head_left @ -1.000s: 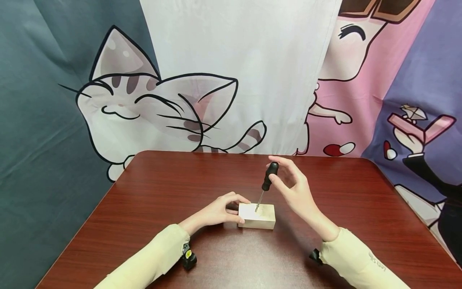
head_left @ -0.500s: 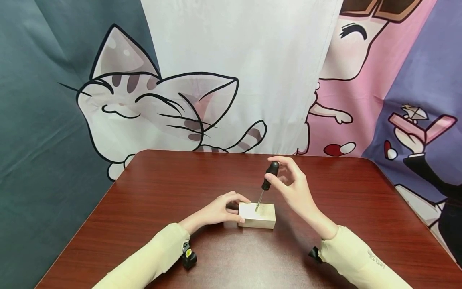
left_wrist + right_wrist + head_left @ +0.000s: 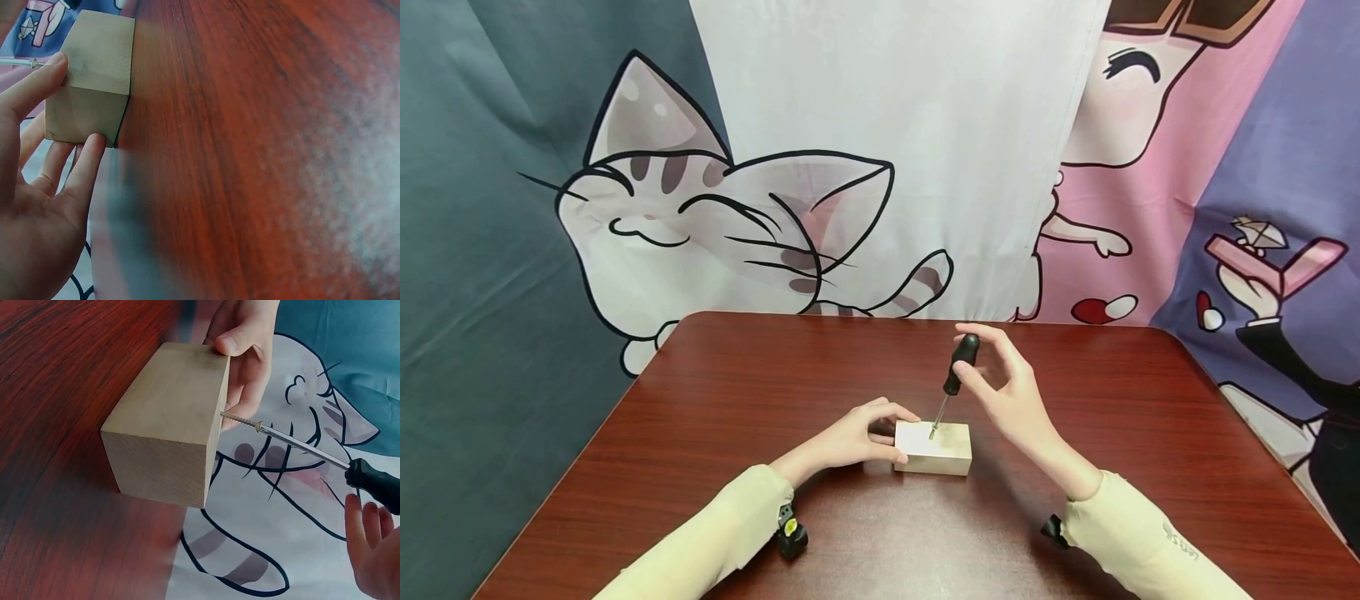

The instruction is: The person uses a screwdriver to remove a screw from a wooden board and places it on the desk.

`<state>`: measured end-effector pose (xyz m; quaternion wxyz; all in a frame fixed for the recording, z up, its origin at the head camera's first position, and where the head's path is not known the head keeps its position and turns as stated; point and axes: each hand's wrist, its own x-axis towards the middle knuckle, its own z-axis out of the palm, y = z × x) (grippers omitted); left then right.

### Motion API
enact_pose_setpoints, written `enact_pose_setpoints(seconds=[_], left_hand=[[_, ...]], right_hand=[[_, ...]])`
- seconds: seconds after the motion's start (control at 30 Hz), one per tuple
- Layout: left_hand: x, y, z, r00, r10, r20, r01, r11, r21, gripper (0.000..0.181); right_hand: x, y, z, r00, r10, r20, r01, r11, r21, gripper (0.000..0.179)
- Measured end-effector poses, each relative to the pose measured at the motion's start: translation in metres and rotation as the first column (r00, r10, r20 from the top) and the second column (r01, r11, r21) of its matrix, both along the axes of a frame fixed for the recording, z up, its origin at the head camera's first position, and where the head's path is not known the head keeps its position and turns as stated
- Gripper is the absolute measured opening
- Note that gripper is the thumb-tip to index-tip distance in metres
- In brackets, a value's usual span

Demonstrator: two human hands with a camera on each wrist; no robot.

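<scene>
A pale wooden block (image 3: 951, 454) lies on the table. My left hand (image 3: 857, 437) grips its left end, thumb on the near side and fingers at the far side. In the right wrist view, a brass-coloured screw (image 3: 240, 420) stands with its point at the block's upper face, tilted. The screwdriver's metal shaft (image 3: 303, 445) meets the screw's head. My right hand (image 3: 1011, 392) holds the black handle of the screwdriver (image 3: 961, 364) between thumb and fingers, leaning it to the right. Whether the screw's tip has entered the wood cannot be told.
The reddish-brown table (image 3: 737, 367) extends around the block on all sides. Behind it hangs a cartoon-printed cloth (image 3: 985, 167). Black wrist cameras sit on both cuffs, the left camera (image 3: 792, 537) close to the tabletop.
My right thumb has shifted slightly left across the screwdriver handle, then a little back. The block, the left hand and the screw hold the same place.
</scene>
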<state>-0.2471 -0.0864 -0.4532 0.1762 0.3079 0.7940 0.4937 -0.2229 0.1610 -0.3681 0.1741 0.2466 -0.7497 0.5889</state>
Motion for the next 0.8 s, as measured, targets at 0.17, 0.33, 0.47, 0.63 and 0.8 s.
enact_pose_setpoints(seconds=[0.17,0.33,0.47,0.63,0.8], left_hand=[[-0.0010,0.0002,-0.0014,1.000,-0.002,-0.001,0.002,1.000,0.009,0.051],[-0.0006,-0.0001,-0.0011,1.000,0.002,0.000,-0.002,1.000,0.003,0.050],[0.0003,-0.0005,-0.0009,1.000,0.007,0.002,-0.007,1.000,0.000,0.050],[0.0011,-0.0008,0.0004,1.000,0.007,-0.003,-0.007,1.000,0.007,0.050],[0.0015,-0.0009,0.0014,1.000,0.001,-0.003,-0.001,1.000,0.003,0.050]], right_hand=[[0.0000,-0.0010,-0.0005,0.999,-0.034,-0.001,0.034,0.999,0.027,0.049],[-0.0004,0.0008,0.0001,1.000,0.023,0.003,-0.024,0.999,0.040,0.050],[-0.0007,0.0017,-0.0002,0.997,0.072,0.004,-0.072,0.997,0.031,0.050],[-0.0006,-0.0008,-0.0001,0.999,0.046,0.017,-0.046,0.999,0.010,0.046],[0.0009,-0.0019,0.0011,0.998,-0.065,-0.002,0.065,0.996,0.055,0.046]])
